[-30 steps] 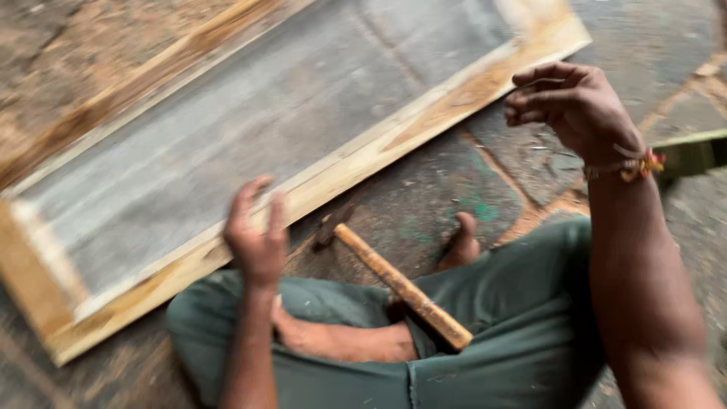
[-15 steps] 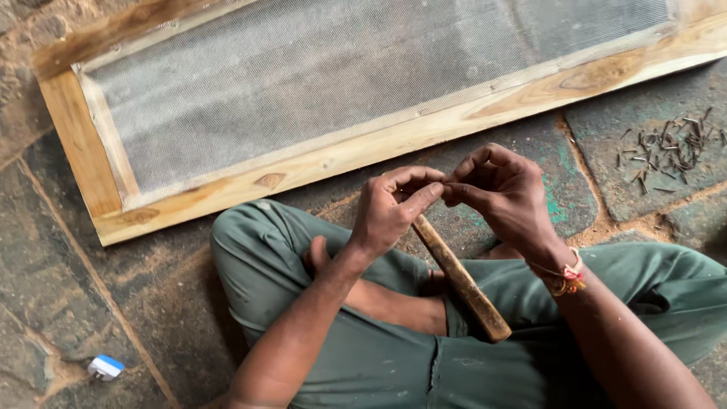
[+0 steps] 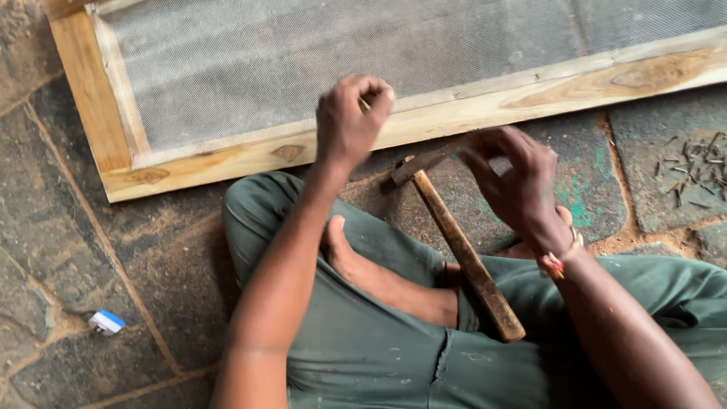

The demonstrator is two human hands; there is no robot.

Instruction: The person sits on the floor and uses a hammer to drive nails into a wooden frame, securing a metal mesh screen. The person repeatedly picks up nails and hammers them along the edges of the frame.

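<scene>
The person sits cross-legged on the stone floor (image 3: 91, 257), and the wooden frame (image 3: 462, 110) with its grey mesh (image 3: 303, 53) lies flat just ahead of the knees; I'll place everything else from that frame. The left hand (image 3: 350, 121) is up over the frame's near rail, fingers pinched together on what looks like a small nail (image 3: 364, 104), though it is too small to be sure of. The right hand (image 3: 515, 178) sits just short of the same rail, to the right of the left hand, its fingers curled loosely around the head end of the hammer (image 3: 458, 242); whether it truly grips or only touches the head I cannot tell. The hammer's long axis runs from its head, close under the near rail, back and rightward down to the person's lap, where the wooden handle end rests on the green trousers (image 3: 363, 356). So the right hand is much the nearer to the hammer, and the left is the one already at the rail. By count: one frame, one hammer, two hands, one bare foot showing between the legs. Off the frame's right end a scatter of loose nails (image 3: 693, 163) lies on the stone, too many and too blurred to number. Below the frame's left corner, well apart, lies one small white and blue object (image 3: 106, 322).
</scene>
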